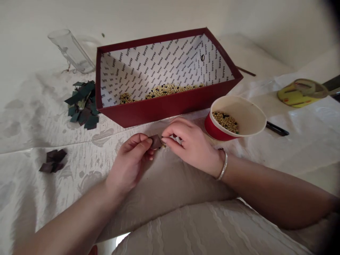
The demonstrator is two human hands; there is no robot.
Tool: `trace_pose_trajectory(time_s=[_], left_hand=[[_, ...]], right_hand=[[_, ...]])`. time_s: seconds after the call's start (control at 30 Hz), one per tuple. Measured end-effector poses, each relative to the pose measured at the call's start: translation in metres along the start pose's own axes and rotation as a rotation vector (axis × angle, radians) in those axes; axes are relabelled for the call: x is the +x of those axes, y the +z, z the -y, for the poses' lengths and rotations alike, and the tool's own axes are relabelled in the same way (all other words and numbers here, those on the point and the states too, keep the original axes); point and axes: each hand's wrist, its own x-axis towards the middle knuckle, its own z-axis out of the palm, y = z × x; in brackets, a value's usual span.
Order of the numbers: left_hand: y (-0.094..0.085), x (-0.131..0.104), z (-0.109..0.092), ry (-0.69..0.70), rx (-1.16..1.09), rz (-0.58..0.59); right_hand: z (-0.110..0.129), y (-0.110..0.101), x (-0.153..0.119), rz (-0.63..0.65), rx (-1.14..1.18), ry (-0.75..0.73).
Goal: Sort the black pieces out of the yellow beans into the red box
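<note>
My left hand (136, 152) pinches a small dark brown square piece (156, 141) between thumb and fingers. Just beside its right edge is my right hand (190, 143), thumb and forefinger closed on something small and dark that I cannot make out. A few small pale grains or beads (164, 145) show below the fingertips. Behind both hands stands an open dark red box (164, 111) with printed white lining, holding yellowish and dark grains or beads (172, 90). Close to my right hand is a red paper tub (219, 131) with a similar mix inside.
At the left are a heap of dark green pieces (82, 102) and several brown pieces (53, 160). A clear glass (71, 51) stands behind them. Rightward are a black pen-like object (277, 128), a yellow round container (294, 94) and a thin brown stick (245, 71).
</note>
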Motion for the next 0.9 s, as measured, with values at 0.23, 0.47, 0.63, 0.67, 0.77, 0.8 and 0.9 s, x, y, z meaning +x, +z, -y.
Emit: trace_pose_trajectory(time_s=[0.23,0.47,0.63,0.67,0.77,0.8,0.9], left_hand=[[0.0007,-0.0006,0.0016,0.008,0.089,0.023],[0.0018,-0.0021,0.0002,0.02,0.098,0.016],[0.0019,-0.0025,0.0002,0.018,0.109,0.018],[0.0019,-0.0027,0.0,0.02,0.11,0.02],[0.0019,-0.003,-0.0005,0.019,0.121,0.016],[0.0017,-0.003,-0.0006,0.016,0.125,0.013],[0.001,-0.0026,0.0002,0.011,0.12,0.019]], right_hand=[[0.0092,0.0022,-0.0019,0.064,-0.092,-0.12],[0.0107,0.0067,-0.0036,0.036,-0.131,-0.101],[0.011,0.0066,-0.0032,0.02,-0.143,-0.116],[0.0109,0.0062,-0.0029,0.004,-0.147,-0.1],[0.0117,0.0063,-0.0032,0.008,-0.138,-0.082],[0.0122,0.0068,-0.0037,0.024,-0.132,-0.095],[0.0125,0.0082,-0.0049,0.055,-0.122,-0.132]])
